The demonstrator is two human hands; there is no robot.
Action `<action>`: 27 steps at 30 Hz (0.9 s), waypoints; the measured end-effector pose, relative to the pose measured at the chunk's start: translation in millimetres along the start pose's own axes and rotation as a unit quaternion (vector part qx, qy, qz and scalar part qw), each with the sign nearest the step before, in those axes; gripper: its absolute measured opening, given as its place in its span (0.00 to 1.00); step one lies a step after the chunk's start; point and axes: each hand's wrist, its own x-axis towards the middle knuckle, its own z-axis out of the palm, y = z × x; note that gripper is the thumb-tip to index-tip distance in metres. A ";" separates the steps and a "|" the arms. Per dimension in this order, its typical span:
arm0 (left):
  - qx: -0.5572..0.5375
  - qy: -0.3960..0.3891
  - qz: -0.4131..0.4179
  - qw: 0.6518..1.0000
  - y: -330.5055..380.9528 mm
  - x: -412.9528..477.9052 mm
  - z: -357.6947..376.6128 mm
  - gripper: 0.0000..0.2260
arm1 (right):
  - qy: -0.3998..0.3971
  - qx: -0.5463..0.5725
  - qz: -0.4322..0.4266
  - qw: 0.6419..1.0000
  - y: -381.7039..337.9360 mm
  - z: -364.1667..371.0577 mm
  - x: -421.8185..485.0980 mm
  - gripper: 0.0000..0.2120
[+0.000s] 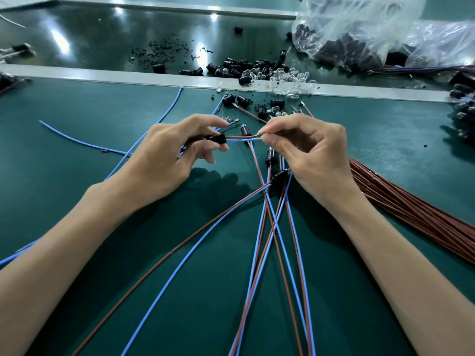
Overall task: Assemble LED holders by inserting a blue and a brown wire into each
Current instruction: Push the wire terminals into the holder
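Note:
My left hand [169, 150] holds a black LED holder [218, 138] between thumb and fingers above the green mat. A brown wire [239, 137] and a blue wire [239, 140] run out of the holder's right end. My right hand [308, 150] pinches their metal-tipped ends [259, 136] between thumb and forefinger. Assembled black holders [270, 156] with blue and brown wire pairs lie under my right hand, and their wires fan toward the near edge.
A bundle of brown wires [411, 209] lies at the right. Loose blue wires [84, 145] lie at the left. Black holders [239, 68] and clear LEDs [288, 80] are scattered along the white strip [102, 77]. Plastic bags [359, 29] of parts sit at the back right.

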 end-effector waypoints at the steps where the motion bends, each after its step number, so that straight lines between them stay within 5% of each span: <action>1: -0.001 0.003 -0.011 1.000 -0.6 0.2 0.0 0.12 | 0.003 0.004 0.000 1.000 -0.4 0.8 -0.1 0.07; 5: 0.042 0.030 -0.055 0.997 -0.5 1.0 -2.5 0.17 | 0.020 0.004 0.001 1.000 -1.5 1.6 -0.3 0.07; 14: 0.051 0.032 -0.011 0.998 2.2 0.5 1.5 0.11 | 0.012 0.005 0.013 1.000 -2.1 1.6 -0.8 0.07; 27: 0.112 -0.002 -0.021 0.994 0.4 -3.6 3.4 0.20 | -0.004 0.010 0.002 1.000 -1.4 4.7 -2.0 0.06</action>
